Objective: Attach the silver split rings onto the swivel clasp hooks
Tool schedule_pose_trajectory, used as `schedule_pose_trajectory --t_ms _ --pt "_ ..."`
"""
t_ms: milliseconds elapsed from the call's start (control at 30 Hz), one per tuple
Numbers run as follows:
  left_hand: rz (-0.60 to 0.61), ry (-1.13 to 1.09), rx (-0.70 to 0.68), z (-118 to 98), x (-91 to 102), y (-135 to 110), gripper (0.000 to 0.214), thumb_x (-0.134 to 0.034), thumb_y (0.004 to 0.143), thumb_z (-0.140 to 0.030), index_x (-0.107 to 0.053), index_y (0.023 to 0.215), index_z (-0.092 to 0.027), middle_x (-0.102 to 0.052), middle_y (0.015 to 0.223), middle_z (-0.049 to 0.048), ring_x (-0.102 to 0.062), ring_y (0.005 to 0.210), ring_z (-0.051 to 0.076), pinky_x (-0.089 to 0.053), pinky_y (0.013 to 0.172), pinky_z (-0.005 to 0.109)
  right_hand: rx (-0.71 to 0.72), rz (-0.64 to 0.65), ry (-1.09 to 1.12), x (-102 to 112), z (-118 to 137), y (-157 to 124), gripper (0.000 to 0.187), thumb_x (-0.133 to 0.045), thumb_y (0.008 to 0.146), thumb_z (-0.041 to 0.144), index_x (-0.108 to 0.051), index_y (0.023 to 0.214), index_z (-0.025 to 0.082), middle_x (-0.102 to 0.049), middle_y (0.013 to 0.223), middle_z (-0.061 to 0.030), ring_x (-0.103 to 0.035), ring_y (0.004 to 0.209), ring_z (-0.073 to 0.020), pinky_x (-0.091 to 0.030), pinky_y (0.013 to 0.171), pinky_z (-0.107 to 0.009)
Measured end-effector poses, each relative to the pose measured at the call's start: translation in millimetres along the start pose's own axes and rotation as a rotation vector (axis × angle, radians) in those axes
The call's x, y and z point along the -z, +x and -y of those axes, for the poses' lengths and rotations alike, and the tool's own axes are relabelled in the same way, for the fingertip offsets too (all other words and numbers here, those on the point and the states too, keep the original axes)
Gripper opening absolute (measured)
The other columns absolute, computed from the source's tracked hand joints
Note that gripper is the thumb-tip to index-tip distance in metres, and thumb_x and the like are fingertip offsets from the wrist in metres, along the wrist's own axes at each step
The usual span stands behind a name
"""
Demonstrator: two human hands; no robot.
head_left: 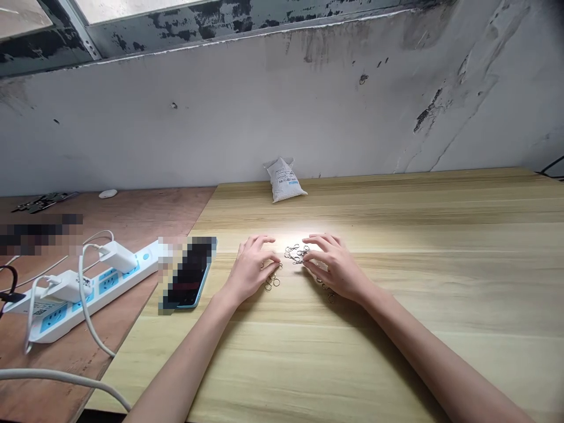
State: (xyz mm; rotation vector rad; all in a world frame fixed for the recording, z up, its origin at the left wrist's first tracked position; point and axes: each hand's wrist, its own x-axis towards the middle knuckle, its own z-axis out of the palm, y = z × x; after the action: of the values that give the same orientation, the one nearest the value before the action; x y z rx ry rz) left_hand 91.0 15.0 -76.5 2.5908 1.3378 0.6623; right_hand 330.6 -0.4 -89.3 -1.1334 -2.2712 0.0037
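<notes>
A small heap of metal rings (296, 253) lies on the light wooden table (396, 282) under a bright patch of light. My left hand (252, 269) rests palm down just left of the heap, fingers curled, with a few loose rings (272, 281) under and beside its fingertips. My right hand (332, 264) rests to the right of the heap, fingers bent and spread, thumb near the rings; a few more rings (328, 292) lie under it. Whether either hand pinches a ring I cannot make out.
A small white bag (285, 179) stands against the wall at the back. A phone (190, 273) lies left of my left hand. Further left, a white power strip (83, 288) with chargers and cables sits on a darker brown table (132, 217).
</notes>
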Motion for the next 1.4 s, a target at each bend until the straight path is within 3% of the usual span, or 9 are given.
schedule_pose_trajectory --t_ms 167,500,833,1000,1400 --pt "-0.041 0.06 -0.054 -4 -0.3 -1 0.011 -0.065 0.087 -0.027 -0.073 0.08 -0.025 -0.059 0.129 0.0053 -0.044 0.128 0.03 -0.038 0.102 0.052 0.025 -0.026 -0.074 -5 9 2 0.014 -0.057 0.091 0.023 -0.069 0.084 0.024 -0.065 0.122 -0.0071 -0.052 0.121 -0.0266 -0.035 0.104 -0.052" --pt "-0.05 0.126 -0.121 -10 -4.0 -1 0.017 -0.061 0.09 -0.027 -0.073 0.078 -0.025 -0.047 0.147 0.0045 -0.025 0.146 0.028 -0.02 0.116 0.062 0.121 -0.04 -0.239 -6 15 3 0.015 -0.055 0.09 0.018 -0.068 0.082 0.022 -0.057 0.135 -0.0069 -0.04 0.135 -0.0293 -0.026 0.113 -0.055" --pt "-0.05 0.14 -0.123 -11 -3.6 0 0.015 -0.063 0.088 -0.025 -0.074 0.078 -0.025 -0.046 0.148 0.0046 -0.023 0.147 0.03 -0.018 0.115 0.066 0.149 -0.051 -0.272 -7 18 3 0.017 -0.057 0.089 0.017 -0.067 0.075 0.022 -0.056 0.138 -0.0064 -0.036 0.139 -0.0294 -0.023 0.116 -0.056" --pt "-0.04 0.129 -0.116 -11 -4.1 -1 0.015 -0.062 0.089 -0.027 -0.073 0.079 -0.025 -0.045 0.15 0.0044 -0.022 0.148 0.029 -0.017 0.116 0.065 0.145 -0.064 -0.273 -7 17 3 0.014 -0.057 0.089 0.019 -0.068 0.081 0.022 -0.055 0.138 -0.0066 -0.033 0.141 -0.0307 -0.021 0.116 -0.058" --pt "-0.035 0.105 -0.107 -10 -4.7 -1 0.015 -0.063 0.089 -0.026 -0.073 0.078 -0.025 -0.045 0.149 0.0045 -0.022 0.147 0.03 -0.016 0.116 0.066 0.136 -0.057 -0.259 -4 16 3 0.016 -0.057 0.089 0.017 -0.067 0.077 0.021 -0.055 0.137 -0.0082 -0.037 0.138 -0.0298 -0.024 0.115 -0.058"
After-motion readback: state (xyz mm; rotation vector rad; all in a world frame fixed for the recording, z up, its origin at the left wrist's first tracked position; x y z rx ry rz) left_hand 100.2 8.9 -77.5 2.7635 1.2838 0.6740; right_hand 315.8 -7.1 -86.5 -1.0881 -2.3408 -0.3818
